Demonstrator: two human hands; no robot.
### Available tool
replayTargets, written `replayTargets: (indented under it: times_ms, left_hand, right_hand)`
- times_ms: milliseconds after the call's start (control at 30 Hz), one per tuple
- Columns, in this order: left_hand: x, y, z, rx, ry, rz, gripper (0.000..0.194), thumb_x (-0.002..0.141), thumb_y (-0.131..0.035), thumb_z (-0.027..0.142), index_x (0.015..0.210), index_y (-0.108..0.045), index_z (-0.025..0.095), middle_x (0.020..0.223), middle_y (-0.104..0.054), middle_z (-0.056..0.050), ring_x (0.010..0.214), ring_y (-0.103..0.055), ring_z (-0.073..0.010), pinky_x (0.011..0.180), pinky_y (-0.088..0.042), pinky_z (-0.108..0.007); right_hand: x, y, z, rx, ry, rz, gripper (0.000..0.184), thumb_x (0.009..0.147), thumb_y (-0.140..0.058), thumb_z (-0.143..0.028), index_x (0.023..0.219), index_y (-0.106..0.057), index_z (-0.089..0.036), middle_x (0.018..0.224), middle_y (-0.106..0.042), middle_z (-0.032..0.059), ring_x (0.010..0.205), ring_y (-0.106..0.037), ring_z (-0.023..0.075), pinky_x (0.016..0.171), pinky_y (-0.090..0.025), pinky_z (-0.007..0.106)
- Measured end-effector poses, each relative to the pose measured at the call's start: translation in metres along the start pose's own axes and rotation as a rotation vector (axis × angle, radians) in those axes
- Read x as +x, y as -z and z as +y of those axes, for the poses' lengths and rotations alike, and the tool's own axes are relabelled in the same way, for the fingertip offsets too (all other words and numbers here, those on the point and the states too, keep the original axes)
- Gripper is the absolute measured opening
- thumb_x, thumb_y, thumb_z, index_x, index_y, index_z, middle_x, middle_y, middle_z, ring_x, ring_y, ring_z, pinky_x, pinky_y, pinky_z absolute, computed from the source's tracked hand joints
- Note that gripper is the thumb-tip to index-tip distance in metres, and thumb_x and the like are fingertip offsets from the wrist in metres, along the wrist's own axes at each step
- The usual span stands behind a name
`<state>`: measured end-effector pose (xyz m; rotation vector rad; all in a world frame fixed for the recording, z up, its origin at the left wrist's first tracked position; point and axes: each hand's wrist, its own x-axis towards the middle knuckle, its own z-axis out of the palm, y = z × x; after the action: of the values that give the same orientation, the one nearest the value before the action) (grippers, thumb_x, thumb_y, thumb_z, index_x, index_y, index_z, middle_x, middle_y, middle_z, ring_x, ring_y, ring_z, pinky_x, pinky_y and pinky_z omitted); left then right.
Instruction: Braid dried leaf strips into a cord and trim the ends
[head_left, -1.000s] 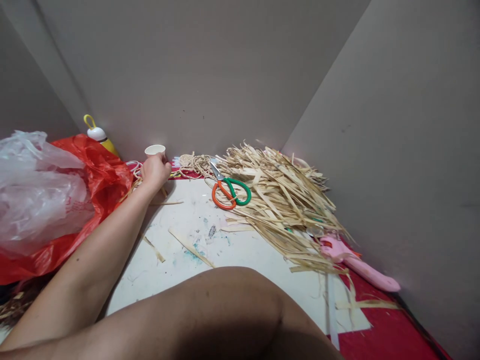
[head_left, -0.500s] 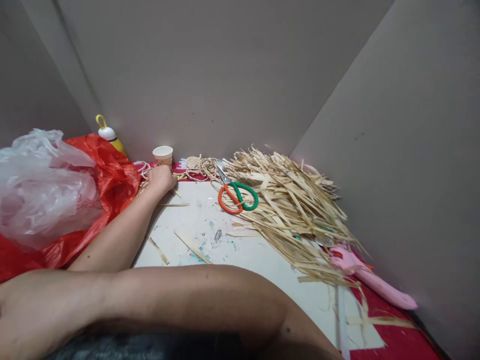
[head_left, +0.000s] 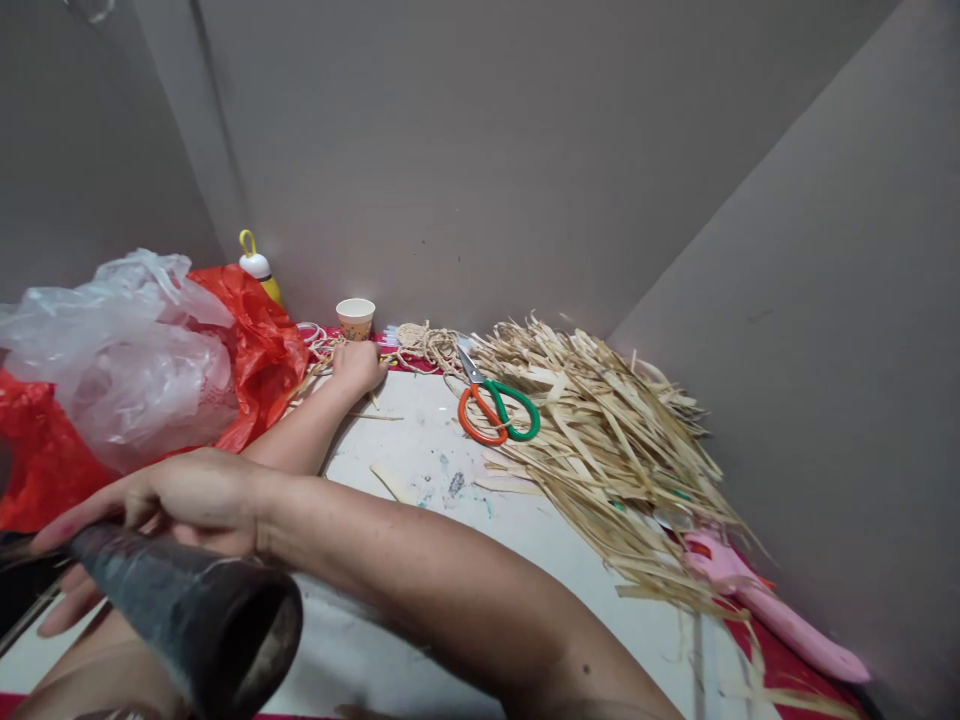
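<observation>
My right arm crosses over my left forearm. My right hand point(head_left: 191, 500), at the lower left, grips a dark, hollow, cone-shaped tube point(head_left: 157, 600); the wide open end faces toward me and the narrow end lies among my fingers. Some fingers are hidden behind the tube. At the far side of the white board point(head_left: 405, 430), my left hand point(head_left: 358, 366) is closed and rests just in front of a paper cup point(head_left: 355, 318). Pale straw strips point(head_left: 319, 370) lie beside it; what its fingers hold is hidden.
Scissors point(head_left: 499, 410) with orange and green handles lie against a large heap of dried straw strips point(head_left: 607, 440). A pink-handled tool point(head_left: 780, 605) is at right. Plastic bags point(head_left: 150, 370), a yellow-and-white bottle point(head_left: 259, 270) and coiled cord point(head_left: 427, 343) sit along the back and left. Grey walls enclose the table.
My right hand has come into view at the lower left with the cone-shaped tube in it. My left hand stays by the cup. The view has shifted, so things appear farther right.
</observation>
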<state>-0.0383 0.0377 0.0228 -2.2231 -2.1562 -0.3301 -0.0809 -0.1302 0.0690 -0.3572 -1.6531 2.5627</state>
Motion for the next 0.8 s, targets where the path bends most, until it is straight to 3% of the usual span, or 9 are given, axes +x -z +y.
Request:
replayTargets:
  times_ms: [100,233,300,367,433,533,633,800]
  left_hand:
    - [-0.001,-0.002,0.0,0.0,0.006,-0.013,0.033,0.081,-0.051,0.038,0.096,-0.073,0.018,0.099,-0.073,-0.016,0.099,-0.064,-0.0292,0.089,-0.043,-0.038]
    - [-0.004,-0.001,0.001,-0.009,-0.018,-0.01,0.033,0.083,-0.049,0.032,0.098,-0.072,0.016,0.1,-0.072,-0.017,0.099,-0.064,-0.0302,0.09,-0.043,-0.039]
    - [-0.006,0.0,0.002,-0.019,-0.026,-0.007,0.033,0.083,-0.048,0.031,0.099,-0.072,0.014,0.101,-0.072,-0.018,0.1,-0.064,-0.0315,0.09,-0.043,-0.041]
    - [-0.007,0.001,0.002,-0.027,-0.028,-0.009,0.034,0.083,-0.048,0.03,0.1,-0.072,0.013,0.101,-0.072,-0.02,0.101,-0.064,-0.0325,0.09,-0.043,-0.042]
    - [-0.007,0.0,0.003,-0.03,-0.027,-0.009,0.034,0.083,-0.047,0.029,0.101,-0.072,0.013,0.101,-0.071,-0.02,0.101,-0.064,-0.0325,0.089,-0.043,-0.042]
    - [-0.004,-0.004,0.003,-0.024,-0.025,0.002,0.034,0.083,-0.046,0.024,0.099,-0.073,0.013,0.1,-0.072,-0.02,0.098,-0.065,-0.0316,0.088,-0.044,-0.041]
    - [-0.001,-0.007,0.004,-0.01,-0.041,0.005,0.034,0.084,-0.044,0.021,0.098,-0.074,0.013,0.099,-0.072,-0.02,0.096,-0.066,-0.0306,0.086,-0.044,-0.04]
    - [-0.001,-0.009,0.007,0.007,-0.045,0.012,0.034,0.082,-0.043,0.017,0.097,-0.073,0.011,0.098,-0.072,-0.021,0.096,-0.065,-0.0318,0.085,-0.044,-0.04]
  right_hand:
    - [-0.002,0.004,-0.001,0.125,-0.119,-0.212,0.037,0.057,-0.054,0.001,0.085,-0.057,-0.022,0.064,-0.065,-0.0055,0.055,-0.063,0.013,0.045,-0.047,0.018]
    - [-0.014,-0.002,0.001,-0.002,0.014,-0.257,0.048,0.06,-0.072,-0.009,0.098,-0.049,-0.027,0.072,-0.063,-0.0089,0.063,-0.065,0.0128,0.062,-0.055,0.025]
    - [-0.017,-0.01,0.003,-0.237,0.08,-0.17,0.056,0.054,-0.082,-0.022,0.099,-0.049,-0.029,0.072,-0.06,-0.0104,0.064,-0.064,0.0139,0.064,-0.055,0.027]
    - [-0.014,-0.02,0.006,-0.569,0.181,0.01,0.052,0.054,-0.083,-0.038,0.094,-0.051,-0.029,0.071,-0.056,-0.0095,0.068,-0.063,0.0166,0.064,-0.052,0.028]
    - [-0.009,-0.029,0.007,-0.903,0.241,0.178,0.041,0.064,-0.075,-0.051,0.09,-0.052,-0.028,0.074,-0.057,-0.0071,0.074,-0.063,0.0196,0.064,-0.05,0.03]
    - [-0.002,-0.036,0.001,-1.23,0.244,0.237,0.035,0.078,-0.056,-0.062,0.088,-0.052,-0.028,0.081,-0.062,-0.0041,0.069,-0.061,0.02,0.06,-0.048,0.033]
    - [0.003,-0.032,-0.015,-1.338,0.303,0.283,0.042,0.084,-0.04,-0.067,0.086,-0.054,-0.027,0.087,-0.064,-0.0023,0.069,-0.059,0.0192,0.059,-0.047,0.033]
    - [0.011,-0.023,-0.037,-1.347,0.292,0.537,0.049,0.089,-0.032,-0.064,0.085,-0.059,-0.024,0.08,-0.063,-0.0018,0.073,-0.058,0.0178,0.062,-0.044,0.029]
